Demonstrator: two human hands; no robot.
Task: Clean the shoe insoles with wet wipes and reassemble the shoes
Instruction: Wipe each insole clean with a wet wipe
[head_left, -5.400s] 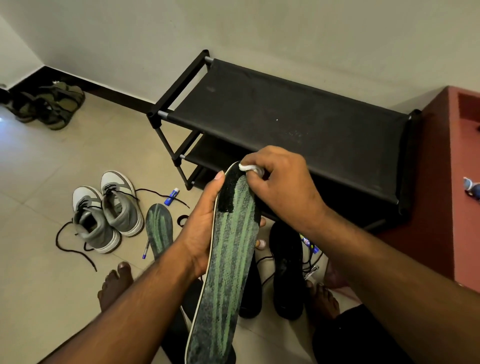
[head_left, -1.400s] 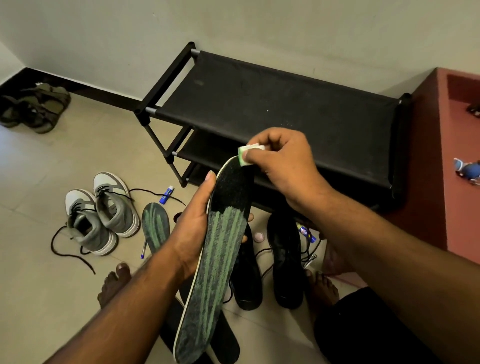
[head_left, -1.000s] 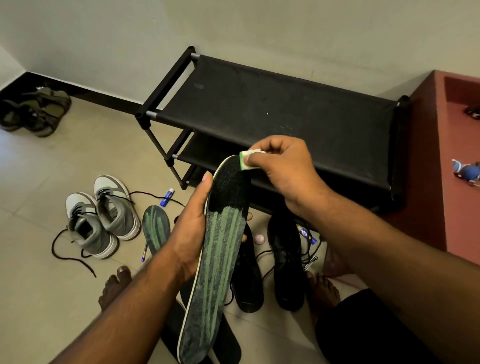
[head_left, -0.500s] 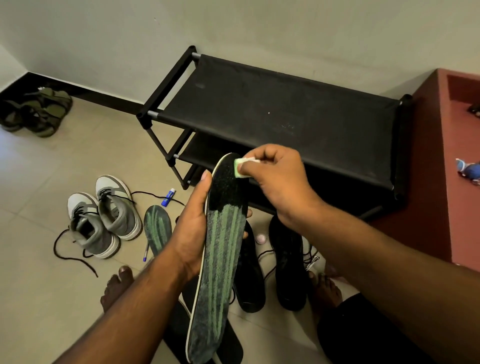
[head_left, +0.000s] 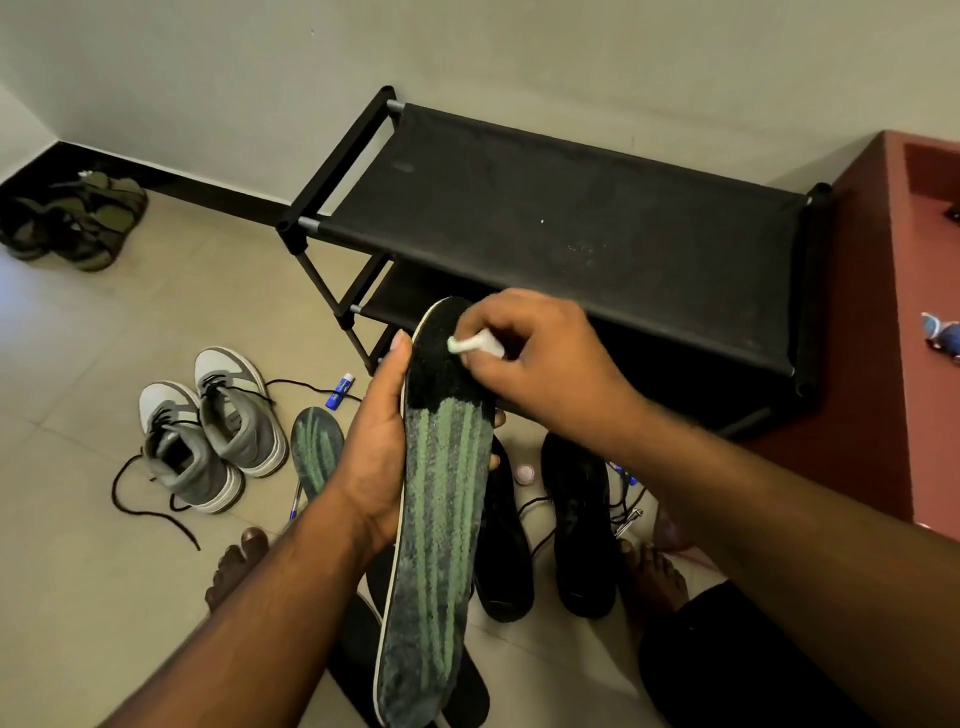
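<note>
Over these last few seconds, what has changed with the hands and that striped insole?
The right hand slid the wipe from the insole's top edge down onto its black toe patch, a little toward the person. Nothing was taken hold of or let go. The left hand grips the insole as before; the grey shoes, the second striped insole and the rack stayed put.

Sneakers (head_left: 208, 431) left of floor insole (head_left: 316, 447); rack (head_left: 561, 234) behind; sandals (head_left: 72, 218) far left.
</note>
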